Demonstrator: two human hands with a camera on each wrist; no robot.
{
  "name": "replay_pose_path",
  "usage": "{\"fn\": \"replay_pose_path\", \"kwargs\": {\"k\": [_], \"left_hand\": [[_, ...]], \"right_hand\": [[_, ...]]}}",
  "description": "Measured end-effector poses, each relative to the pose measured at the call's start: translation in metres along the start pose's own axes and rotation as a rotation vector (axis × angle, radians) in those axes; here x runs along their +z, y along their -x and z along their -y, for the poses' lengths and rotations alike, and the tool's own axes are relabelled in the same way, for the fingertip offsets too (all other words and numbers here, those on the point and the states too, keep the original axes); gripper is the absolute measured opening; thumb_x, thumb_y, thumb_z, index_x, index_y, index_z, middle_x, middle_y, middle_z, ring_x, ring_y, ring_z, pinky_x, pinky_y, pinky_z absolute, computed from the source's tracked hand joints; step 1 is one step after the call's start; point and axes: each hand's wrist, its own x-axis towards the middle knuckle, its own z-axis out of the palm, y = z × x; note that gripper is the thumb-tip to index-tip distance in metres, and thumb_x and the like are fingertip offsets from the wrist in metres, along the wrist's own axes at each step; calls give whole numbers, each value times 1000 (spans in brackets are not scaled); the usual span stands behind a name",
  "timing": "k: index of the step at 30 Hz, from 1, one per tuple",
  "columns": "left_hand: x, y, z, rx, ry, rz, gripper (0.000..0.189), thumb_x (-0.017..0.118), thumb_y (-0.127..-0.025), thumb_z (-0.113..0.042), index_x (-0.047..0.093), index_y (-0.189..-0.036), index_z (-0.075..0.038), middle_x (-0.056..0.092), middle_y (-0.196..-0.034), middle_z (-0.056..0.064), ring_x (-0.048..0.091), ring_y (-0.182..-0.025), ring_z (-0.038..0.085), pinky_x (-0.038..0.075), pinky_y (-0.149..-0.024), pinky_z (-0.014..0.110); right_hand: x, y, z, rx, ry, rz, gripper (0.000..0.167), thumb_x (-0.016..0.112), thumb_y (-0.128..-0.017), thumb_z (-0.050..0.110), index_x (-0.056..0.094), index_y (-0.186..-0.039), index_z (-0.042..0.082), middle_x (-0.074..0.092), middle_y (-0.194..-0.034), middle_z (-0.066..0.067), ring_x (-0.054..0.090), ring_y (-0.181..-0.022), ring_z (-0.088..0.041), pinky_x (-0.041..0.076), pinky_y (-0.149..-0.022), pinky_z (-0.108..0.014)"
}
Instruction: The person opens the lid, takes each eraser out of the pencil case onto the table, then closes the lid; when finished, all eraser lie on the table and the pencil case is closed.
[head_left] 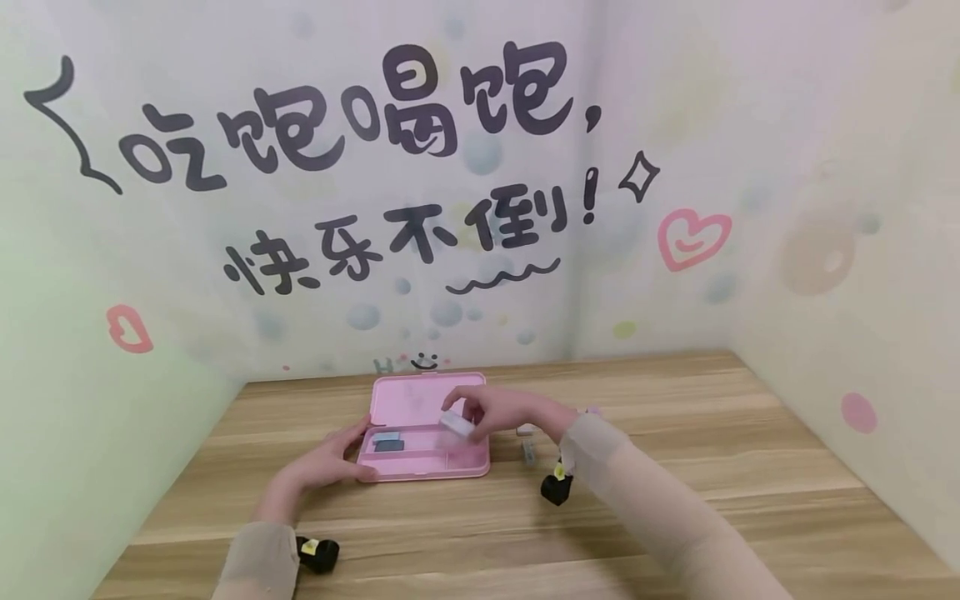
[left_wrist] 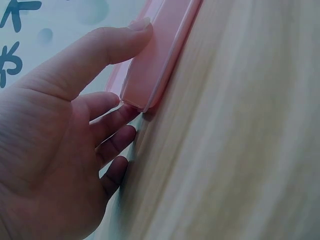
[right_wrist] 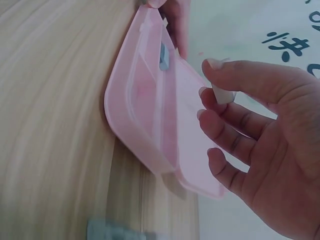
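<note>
The right hand [head_left: 501, 407] pinches a small white rectangular block [head_left: 457, 425] above the open pink plastic box [head_left: 427, 477], whose left end the left hand [head_left: 322, 464] grips, apparently a loading step, next calling for controlled lowering and release.

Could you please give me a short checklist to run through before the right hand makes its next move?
1. Lid of the pink plastic rectangular case open: ok, swung back.
2. Case steadied: ok, the left hand holds its left end.
3. Small white rectangular block held: ok, pinched by the right hand.
4. Room in the rear compartment: ok, bare to the right of the small light-blue block and dark blue-grey block.
5. White block's fit there: cannot tell; it is held clear of the case.
6. Table free of loose blocks: not ok, a small grey block lies right of the case.
</note>
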Motion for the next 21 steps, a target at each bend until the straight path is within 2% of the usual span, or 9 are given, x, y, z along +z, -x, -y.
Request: {"fn": "replay_pose_path", "kwargs": {"k": [11, 18, 21], "left_hand": [[0, -1, 2, 10, -16, -5, 105, 80, -76, -38, 19, -155, -6, 19, -156, 26, 14, -140, 49, 15, -106, 67], [0, -1, 1, 19, -6, -3, 105, 80, -76, -38, 18, -155, -6, 18, -156, 26, 13, -140, 49, 15, -106, 67], [-1, -1, 0, 14, -10, 0, 106, 80, -76, -39, 18, -155, -7, 18, -156, 26, 13, -140, 50, 15, -106, 68]], "right_hand": [[-14, 46, -19, 40, -32, -129, 48, 78, -78, 8, 54, -119, 16, 62, -88, -3, 55, -78, -17, 48, -69, -31], [-15, 74, -30, 58, 49, -204, 49, 82, -77, 17, 55, -117, 12, 61, -86, 0, 55, -77, -17, 48, -68, -31], [-13, 85, -35, 76, 41, -234, 50, 82, -76, 18, 55, -116, 10, 61, -85, 0, 56, -76, -16, 48, -68, -31]]}}
